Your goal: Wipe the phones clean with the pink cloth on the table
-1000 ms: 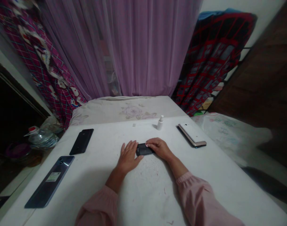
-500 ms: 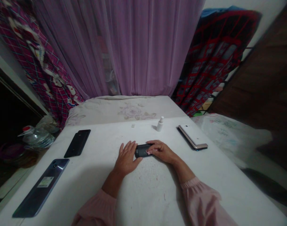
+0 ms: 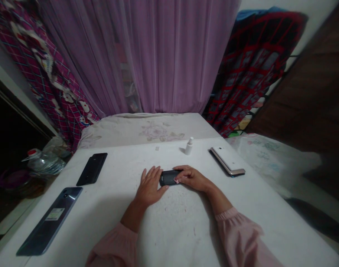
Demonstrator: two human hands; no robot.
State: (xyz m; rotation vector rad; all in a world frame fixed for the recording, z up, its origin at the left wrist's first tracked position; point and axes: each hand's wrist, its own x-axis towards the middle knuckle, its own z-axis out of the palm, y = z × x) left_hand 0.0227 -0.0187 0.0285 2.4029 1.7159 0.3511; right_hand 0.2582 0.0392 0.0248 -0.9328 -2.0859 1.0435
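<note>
A small dark phone (image 3: 168, 178) lies flat, screen up, on the white-covered table between my hands. My left hand (image 3: 149, 187) rests at its left end, open, with fingers spread and the thumb by the near edge. Over the phone's right end, my right hand (image 3: 192, 178) is closed in a pinch on a small pale pink cloth (image 3: 176, 180), pressed against the screen. Most of the cloth is hidden under the fingers.
A white spray bottle (image 3: 189, 146) stands beyond my right hand, near a tiny pale square (image 3: 157, 148). Stacked phones (image 3: 227, 160) lie at the right. Black phones (image 3: 91, 169) and a larger blue-grey phone (image 3: 49, 221) lie at the left. Purple curtains (image 3: 172, 55) hang behind.
My right hand and the cloth have shifted very slightly to the right along the screen. The left hand and the phone stay in place.
</note>
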